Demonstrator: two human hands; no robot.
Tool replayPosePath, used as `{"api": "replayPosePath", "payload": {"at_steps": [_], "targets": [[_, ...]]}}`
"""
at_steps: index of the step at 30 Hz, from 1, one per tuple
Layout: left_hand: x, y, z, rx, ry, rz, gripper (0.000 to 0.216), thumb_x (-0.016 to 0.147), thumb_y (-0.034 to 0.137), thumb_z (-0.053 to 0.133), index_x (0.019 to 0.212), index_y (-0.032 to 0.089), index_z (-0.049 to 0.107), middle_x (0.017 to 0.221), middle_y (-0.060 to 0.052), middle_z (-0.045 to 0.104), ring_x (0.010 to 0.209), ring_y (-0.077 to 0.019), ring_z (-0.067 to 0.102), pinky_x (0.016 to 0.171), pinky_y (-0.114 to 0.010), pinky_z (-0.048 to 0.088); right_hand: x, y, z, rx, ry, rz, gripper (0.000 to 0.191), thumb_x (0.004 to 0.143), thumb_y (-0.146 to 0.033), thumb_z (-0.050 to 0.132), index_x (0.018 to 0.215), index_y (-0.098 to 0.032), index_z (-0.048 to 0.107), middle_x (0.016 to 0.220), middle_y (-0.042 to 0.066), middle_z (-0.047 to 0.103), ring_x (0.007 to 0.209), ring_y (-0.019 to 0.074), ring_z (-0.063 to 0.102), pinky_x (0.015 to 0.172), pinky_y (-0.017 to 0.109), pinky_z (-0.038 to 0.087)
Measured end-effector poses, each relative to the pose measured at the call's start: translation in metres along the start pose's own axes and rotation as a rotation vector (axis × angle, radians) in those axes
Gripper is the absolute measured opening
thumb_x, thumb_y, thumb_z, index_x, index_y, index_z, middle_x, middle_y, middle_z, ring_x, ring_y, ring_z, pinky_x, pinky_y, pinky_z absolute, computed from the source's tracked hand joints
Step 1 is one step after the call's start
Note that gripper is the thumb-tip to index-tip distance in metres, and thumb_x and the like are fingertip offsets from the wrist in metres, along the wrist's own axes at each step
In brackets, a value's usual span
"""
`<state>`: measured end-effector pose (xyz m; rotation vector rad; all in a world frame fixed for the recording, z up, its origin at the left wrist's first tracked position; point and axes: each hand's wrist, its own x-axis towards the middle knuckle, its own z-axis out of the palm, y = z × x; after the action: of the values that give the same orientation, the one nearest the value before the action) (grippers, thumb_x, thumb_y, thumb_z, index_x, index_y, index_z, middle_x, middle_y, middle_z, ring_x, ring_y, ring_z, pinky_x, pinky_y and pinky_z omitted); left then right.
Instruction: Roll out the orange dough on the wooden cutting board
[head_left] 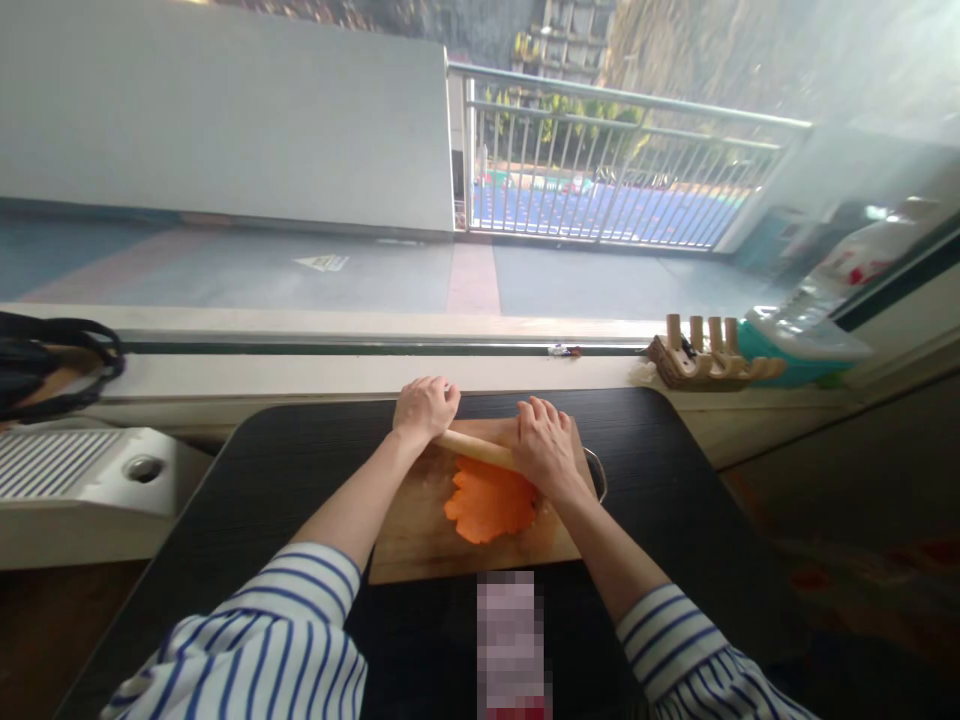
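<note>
A pale wooden rolling pin lies slantwise between my hands over a wooden board. My left hand is closed on its left end, near the board's far edge. On the right end, my right hand curls over the pin, hiding that end. A flat orange sheet of dough with a ragged edge rests on the board, its far edge against or under the pin. The board has a metal handle on its right side.
The board sits on a black table. Beyond is a windowsill with a wooden rack, a teal box and a plastic bottle. A white slatted unit stands left. A blurred-out rectangle lies near the front.
</note>
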<state>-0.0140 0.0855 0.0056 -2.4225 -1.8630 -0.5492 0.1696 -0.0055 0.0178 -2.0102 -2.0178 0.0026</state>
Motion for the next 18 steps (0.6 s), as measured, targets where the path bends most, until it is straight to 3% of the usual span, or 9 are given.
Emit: {"api": "replayPosePath", "payload": {"at_steps": [6,13,18], "targets": [[-0.033,-0.007,-0.010,-0.006,0.027,0.036,0.035,0.090,0.026,0.032,0.077,0.019,0.064,0.090,-0.010,0.069,0.091,-0.0230,0.063,0.086,-0.036,0.046,-0.029,-0.010,0.006,0.025,0.032,-0.011,0.040,0.097,-0.028,0.030,0.127,-0.014,0.052,0.139,0.017,0.049,0.130,0.0296,0.041,0.105,0.051,0.030],[-0.086,-0.015,-0.017,0.003,0.096,0.076,0.040,0.093,0.028,0.026,0.095,0.018,0.065,0.109,-0.011,0.068,0.109,-0.0228,0.058,0.101,-0.039,0.042,-0.069,-0.023,0.011,0.024,0.140,-0.131,0.043,0.098,-0.031,0.033,0.135,-0.014,0.047,0.147,0.018,0.040,0.139,0.0277,0.031,0.111,0.055,0.018],[-0.128,-0.022,-0.027,-0.016,0.105,0.112,0.048,0.095,0.044,0.030,0.108,0.012,0.064,0.125,-0.019,0.060,0.119,-0.0290,0.054,0.104,-0.045,0.041,-0.094,-0.023,0.009,0.059,0.142,-0.215,0.044,0.097,-0.031,0.034,0.135,-0.015,0.048,0.149,0.014,0.039,0.140,0.0238,0.029,0.114,0.047,0.019]]}}
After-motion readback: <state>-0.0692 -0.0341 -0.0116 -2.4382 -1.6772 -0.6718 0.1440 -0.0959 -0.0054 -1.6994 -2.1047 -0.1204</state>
